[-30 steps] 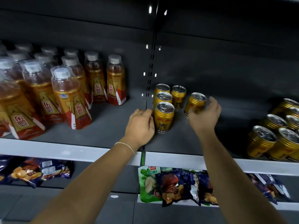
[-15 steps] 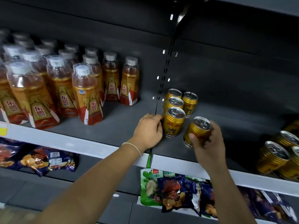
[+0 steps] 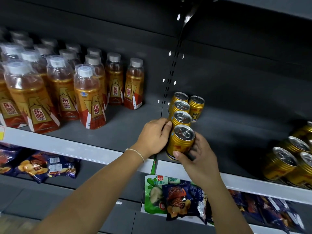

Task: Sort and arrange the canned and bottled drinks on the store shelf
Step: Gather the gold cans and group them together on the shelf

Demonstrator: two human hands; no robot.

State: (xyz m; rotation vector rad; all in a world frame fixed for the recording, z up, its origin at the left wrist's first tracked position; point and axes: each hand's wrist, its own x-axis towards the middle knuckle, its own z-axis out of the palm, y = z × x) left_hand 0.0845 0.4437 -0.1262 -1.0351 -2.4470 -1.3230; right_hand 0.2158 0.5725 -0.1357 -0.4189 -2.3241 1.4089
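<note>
The held can (image 3: pixel 181 142) is now found directly in front of the can row (image 3: pixel 182 108), close to the front edge of the shelf (image 3: pixel 70 146). One second ago it was kept by the right hand (image 3: pixel 201 160) to the right of the can row, near the back, and half a second ago it was being carried forward on that same side. So the change is that it has been brought around and lined up with the three cans behind it. It is gripped low: the thumb is laid across its lower front and the other fingers are curled around its right side. Whether its base is already flat on the shelf cannot be told, because it looks a little tilted. The left hand (image 3: pixel 152 137) has been kept against the left side of the can row, with the fingers held together and bent; whether they grip something or only press cannot be told. For the task this is judged as one more can nearly sorted. A single can (image 3: pixel 196 107) stands just right of the can row, loose cans (image 3: pixel 287 163) are left well to its right, and the bottles (image 3: pixel 87 97) are grouped well to its left.
</note>
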